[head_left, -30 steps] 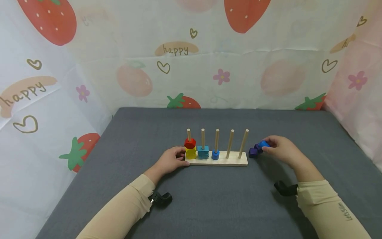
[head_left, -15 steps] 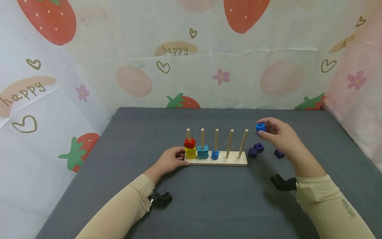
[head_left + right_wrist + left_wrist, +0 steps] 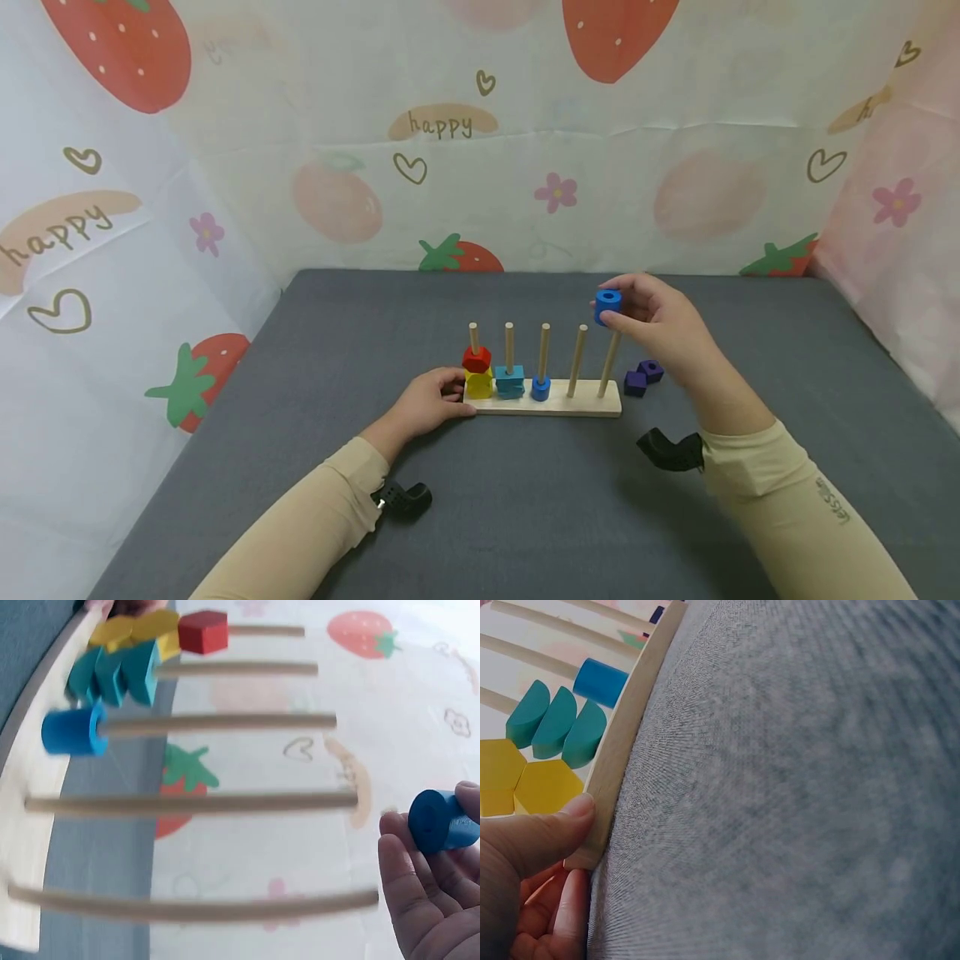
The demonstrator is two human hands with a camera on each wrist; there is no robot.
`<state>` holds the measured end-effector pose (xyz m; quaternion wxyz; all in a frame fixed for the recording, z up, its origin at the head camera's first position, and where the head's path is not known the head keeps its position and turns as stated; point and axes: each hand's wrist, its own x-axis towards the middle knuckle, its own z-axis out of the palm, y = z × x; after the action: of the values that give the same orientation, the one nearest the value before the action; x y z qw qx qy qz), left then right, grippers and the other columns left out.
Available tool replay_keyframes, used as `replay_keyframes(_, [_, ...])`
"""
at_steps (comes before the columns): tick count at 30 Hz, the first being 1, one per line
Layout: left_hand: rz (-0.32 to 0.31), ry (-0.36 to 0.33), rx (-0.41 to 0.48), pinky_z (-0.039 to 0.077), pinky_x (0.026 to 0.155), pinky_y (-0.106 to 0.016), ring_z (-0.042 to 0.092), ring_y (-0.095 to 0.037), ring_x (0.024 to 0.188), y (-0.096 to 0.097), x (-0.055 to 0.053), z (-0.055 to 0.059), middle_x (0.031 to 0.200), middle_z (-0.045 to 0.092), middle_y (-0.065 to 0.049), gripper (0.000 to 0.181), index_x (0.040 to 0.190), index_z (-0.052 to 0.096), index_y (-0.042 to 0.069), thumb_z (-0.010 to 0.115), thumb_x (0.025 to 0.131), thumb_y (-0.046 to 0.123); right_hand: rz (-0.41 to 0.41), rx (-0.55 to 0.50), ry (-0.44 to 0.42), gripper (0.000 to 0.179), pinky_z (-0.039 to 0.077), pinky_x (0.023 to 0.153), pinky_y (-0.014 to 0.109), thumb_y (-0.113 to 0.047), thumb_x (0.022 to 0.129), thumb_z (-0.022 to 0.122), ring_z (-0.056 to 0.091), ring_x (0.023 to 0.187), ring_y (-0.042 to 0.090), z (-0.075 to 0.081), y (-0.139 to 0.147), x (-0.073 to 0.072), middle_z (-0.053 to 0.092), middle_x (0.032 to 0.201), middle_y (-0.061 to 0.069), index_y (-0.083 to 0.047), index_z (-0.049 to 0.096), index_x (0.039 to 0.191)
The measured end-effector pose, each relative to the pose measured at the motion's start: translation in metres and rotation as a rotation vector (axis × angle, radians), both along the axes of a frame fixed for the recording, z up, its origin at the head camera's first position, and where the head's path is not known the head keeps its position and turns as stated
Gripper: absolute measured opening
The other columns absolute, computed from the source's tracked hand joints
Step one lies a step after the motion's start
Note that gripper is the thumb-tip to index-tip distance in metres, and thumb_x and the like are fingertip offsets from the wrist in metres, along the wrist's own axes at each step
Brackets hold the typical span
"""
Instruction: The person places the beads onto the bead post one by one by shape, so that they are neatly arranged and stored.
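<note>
A wooden peg board (image 3: 555, 407) with several upright pegs stands mid-table. My left hand (image 3: 429, 402) grips its left end, the thumb (image 3: 574, 810) against the edge. Yellow hexagonal beads (image 3: 549, 785) sit on the leftmost peg, with a red bead (image 3: 477, 360) above them. Teal half-round beads (image 3: 112, 675) are stacked on the second peg and one blue cylinder bead (image 3: 73, 731) is low on the third. My right hand (image 3: 660, 321) pinches another blue cylinder bead (image 3: 607, 307) between thumb and fingers, raised close over the tip of the rightmost peg in the head view.
Two dark purple cube-like beads (image 3: 635, 383) lie on the grey tabletop (image 3: 525, 508) just right of the board. The two rightmost pegs (image 3: 195, 802) are bare. A printed curtain (image 3: 480, 200) rises behind the table's far edge.
The right hand has lifted the blue cylinder bead off the table beside the purple beads and carried it up and leftward to the rightmost peg. The left hand stays put.
</note>
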<state>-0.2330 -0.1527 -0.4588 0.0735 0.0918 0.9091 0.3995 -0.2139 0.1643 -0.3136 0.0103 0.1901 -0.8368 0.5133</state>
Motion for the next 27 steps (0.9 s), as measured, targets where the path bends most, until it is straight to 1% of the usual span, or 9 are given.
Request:
replay_keyframes(4, [-0.002, 0.004, -0.001, 0.046, 0.086, -0.033, 0.054, -0.014, 0.093, 0.000, -0.001, -0.001, 0.106, 0.059, 0.001, 0.049, 0.117, 0.060, 0.015, 0.077, 0.073, 0.026, 0.028, -0.041, -0.009, 0.034, 0.047, 0.085, 0.024, -0.022, 0.090, 0.059, 0.058, 0.100, 0.013, -0.002, -0.015, -0.001, 0.059, 0.112, 0.010, -0.005, 0.049, 0.118])
replay_keyframes(9, [-0.002, 0.006, 0.004, 0.047, 0.085, -0.032, 0.054, -0.014, 0.092, -0.001, -0.002, -0.003, 0.105, 0.059, 0.002, 0.048, 0.117, 0.060, 0.015, 0.077, 0.073, 0.025, 0.090, -0.095, 0.025, 0.030, 0.047, 0.086, 0.025, -0.017, 0.090, 0.058, 0.058, 0.105, 0.018, -0.007, -0.032, -0.005, 0.059, 0.117, 0.012, -0.003, 0.046, 0.114])
replay_keyframes(12, [-0.006, 0.011, 0.003, 0.047, 0.084, -0.032, 0.054, -0.013, 0.091, -0.002, -0.003, -0.005, 0.104, 0.059, 0.002, 0.048, 0.117, 0.060, 0.015, 0.077, 0.073, 0.026, 0.101, -0.110, 0.039, 0.029, 0.047, 0.087, 0.027, -0.015, 0.090, 0.058, 0.058, 0.106, 0.020, -0.012, -0.041, -0.007, 0.059, 0.118, 0.011, -0.004, 0.047, 0.113])
replay_keyframes(16, [-0.010, 0.020, 0.000, 0.047, 0.084, -0.032, 0.054, -0.013, 0.090, -0.002, -0.003, -0.004, 0.104, 0.059, 0.002, 0.048, 0.117, 0.060, 0.014, 0.077, 0.073, 0.026, 0.066, -0.094, 0.031, 0.028, 0.046, 0.089, 0.032, -0.018, 0.089, 0.059, 0.057, 0.109, 0.018, -0.017, -0.048, -0.009, 0.059, 0.119, 0.007, -0.008, 0.048, 0.113])
replay_keyframes(20, [-0.005, 0.011, 0.000, 0.047, 0.083, -0.032, 0.053, -0.014, 0.090, -0.001, -0.002, -0.003, 0.103, 0.059, 0.002, 0.048, 0.117, 0.060, 0.014, 0.077, 0.073, 0.025, 0.022, -0.079, 0.014, 0.027, 0.046, 0.089, 0.035, -0.019, 0.089, 0.060, 0.057, 0.106, 0.015, -0.021, -0.053, -0.011, 0.059, 0.119, 0.004, -0.010, 0.049, 0.112])
replay_keyframes(23, [-0.004, 0.009, 0.000, 0.047, 0.083, -0.031, 0.053, -0.014, 0.089, -0.001, -0.001, -0.002, 0.103, 0.059, 0.002, 0.048, 0.117, 0.060, 0.015, 0.077, 0.073, 0.026, 0.002, -0.079, 0.004, 0.027, 0.046, 0.088, 0.036, -0.018, 0.089, 0.060, 0.058, 0.102, 0.017, -0.024, -0.054, -0.012, 0.060, 0.118, 0.005, -0.009, 0.049, 0.113])
replay_keyframes(27, [-0.005, 0.013, 0.003, 0.047, 0.083, -0.032, 0.053, -0.014, 0.089, -0.001, -0.001, -0.002, 0.102, 0.059, 0.002, 0.048, 0.116, 0.061, 0.016, 0.078, 0.072, 0.025, -0.025, -0.071, -0.009, 0.028, 0.047, 0.087, 0.037, -0.017, 0.088, 0.061, 0.058, 0.098, 0.019, -0.025, -0.057, -0.013, 0.060, 0.112, 0.007, -0.008, 0.049, 0.112])
